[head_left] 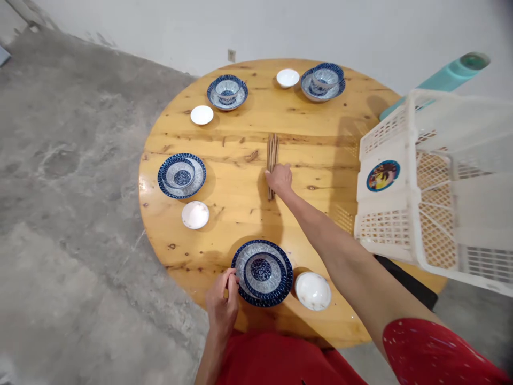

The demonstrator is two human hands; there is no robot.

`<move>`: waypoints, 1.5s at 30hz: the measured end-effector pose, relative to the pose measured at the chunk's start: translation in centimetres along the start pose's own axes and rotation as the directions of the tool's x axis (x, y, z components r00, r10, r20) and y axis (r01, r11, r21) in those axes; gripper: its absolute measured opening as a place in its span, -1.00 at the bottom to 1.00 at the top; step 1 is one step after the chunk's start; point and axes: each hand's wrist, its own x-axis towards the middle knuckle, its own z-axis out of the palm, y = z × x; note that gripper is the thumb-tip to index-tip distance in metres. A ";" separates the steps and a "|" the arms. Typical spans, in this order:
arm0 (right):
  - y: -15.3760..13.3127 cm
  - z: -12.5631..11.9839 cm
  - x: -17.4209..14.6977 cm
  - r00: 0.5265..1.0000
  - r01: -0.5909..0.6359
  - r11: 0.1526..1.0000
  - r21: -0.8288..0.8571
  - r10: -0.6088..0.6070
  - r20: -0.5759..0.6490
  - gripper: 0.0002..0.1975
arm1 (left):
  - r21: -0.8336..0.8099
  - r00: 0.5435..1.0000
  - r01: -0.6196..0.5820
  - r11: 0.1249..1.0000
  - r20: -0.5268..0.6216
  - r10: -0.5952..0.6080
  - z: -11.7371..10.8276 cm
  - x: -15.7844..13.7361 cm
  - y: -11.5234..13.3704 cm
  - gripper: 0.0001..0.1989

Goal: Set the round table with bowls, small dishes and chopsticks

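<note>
A bundle of brown wooden chopsticks (273,147) lies near the middle of the round table, and my right hand (279,178) is closed around it. My left hand (222,299) is curled at the left rim of a blue-patterned plate (240,259), thumb and fingers drawn together. Whether it pinches the rim or something small is hidden. On that plate rests a blue-and-white bowl (262,271). A small white dish (313,291) sits just right of the plate, under my right forearm.
Three more place settings stand around the wooden table (236,214): a left plate (196,187), a back-left plate (240,101) and a back-right plate (310,92), each with a bowl and white dish nearby. A white plastic basket (385,224) and a teal cylinder (444,77) occupy the right.
</note>
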 end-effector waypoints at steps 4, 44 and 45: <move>0.6 -0.7 0.4 1.000 0.002 1.000 -0.005 -0.002 0.027 -0.68 | 0.009 1.000 -0.021 1.000 -0.005 0.021 -0.3 0.3 -0.1 -0.66; 5.0 -1.5 -0.6 0.998 0.009 1.000 0.018 -0.010 0.067 -0.63 | 0.722 0.991 -0.098 0.685 0.135 -0.001 9.0 29.7 2.8 -0.74; 4.9 -1.6 -0.7 0.997 0.007 1.000 0.027 -0.009 0.070 -0.62 | 0.725 0.990 -0.092 0.683 0.141 -0.015 9.1 29.7 3.1 -0.75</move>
